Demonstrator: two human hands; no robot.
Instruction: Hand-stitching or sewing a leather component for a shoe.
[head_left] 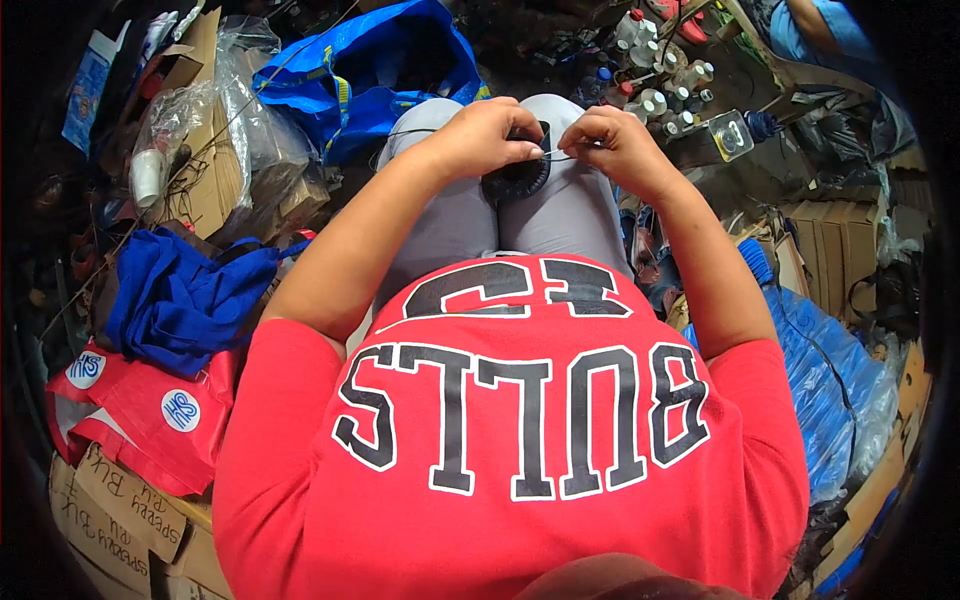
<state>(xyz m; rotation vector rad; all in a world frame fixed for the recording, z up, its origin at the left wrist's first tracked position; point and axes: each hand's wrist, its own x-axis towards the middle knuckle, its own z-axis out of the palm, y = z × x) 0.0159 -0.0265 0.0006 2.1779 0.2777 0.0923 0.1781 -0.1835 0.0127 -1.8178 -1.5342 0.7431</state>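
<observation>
Over my lap, my left hand (492, 138) is closed, thumb and fingers bent together beside a dark rounded thing (520, 182). This black thing, with a ridged edge, rests between my thighs; its kind is hard to make out. Just right of it my right hand (612, 145) is also closed, fingertips pinched together. A thin strand (558, 158) runs between the fingertips of both hands. Grey trousers (450, 225) cover my legs under it all.
A blue bag (320, 75) lies open beyond my left knee. Several plastic bottles (655, 100) cluster beyond the right knee. Cardboard (205, 140), blue cloth (180, 295) and a red bag (150, 410) crowd my left; blue plastic sheeting (815, 370) lies right.
</observation>
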